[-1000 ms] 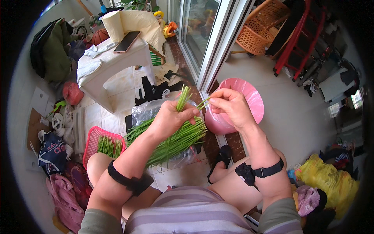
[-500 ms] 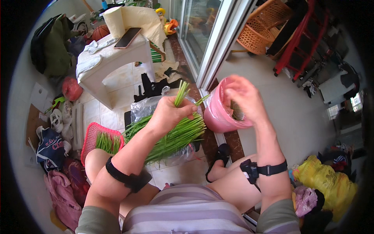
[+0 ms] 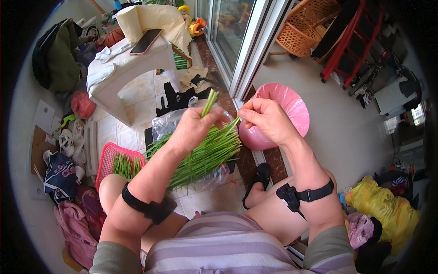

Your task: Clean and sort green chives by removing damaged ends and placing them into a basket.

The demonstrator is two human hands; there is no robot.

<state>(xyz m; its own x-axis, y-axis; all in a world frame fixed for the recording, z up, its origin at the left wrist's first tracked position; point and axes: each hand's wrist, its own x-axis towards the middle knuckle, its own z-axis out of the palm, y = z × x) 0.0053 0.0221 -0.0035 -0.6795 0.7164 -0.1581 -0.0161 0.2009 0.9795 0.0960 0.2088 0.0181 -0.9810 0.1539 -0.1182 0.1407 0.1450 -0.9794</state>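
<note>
My left hand (image 3: pixel 191 132) is closed around a small bunch of green chives (image 3: pixel 210 102), their cut ends sticking up above the fist. Beside it, my right hand (image 3: pixel 268 119) pinches the tip of a thin stalk that reaches across from the left hand. Under both hands lies a large heap of chives (image 3: pixel 205 157) on a clear plastic sheet (image 3: pixel 165 119) on the floor. Just behind the right hand stands a pink bin (image 3: pixel 299 107) with a plastic liner. To the left, a pink mesh basket (image 3: pixel 105 162) holds more chives (image 3: pixel 127 166).
A white stool (image 3: pixel 107 93) with a phone (image 3: pixel 146 42), a paper roll (image 3: pixel 129 23) and cloths stands at the far left. A sliding door frame (image 3: pixel 260 50) and its floor track run beside the bin. Yellow bags (image 3: pixel 383 214) lie at right, clothes and bags at left.
My right hand has come left from over the bin toward the left hand, and its fingers have closed on a stalk. The left hand stays in nearly the same place.
</note>
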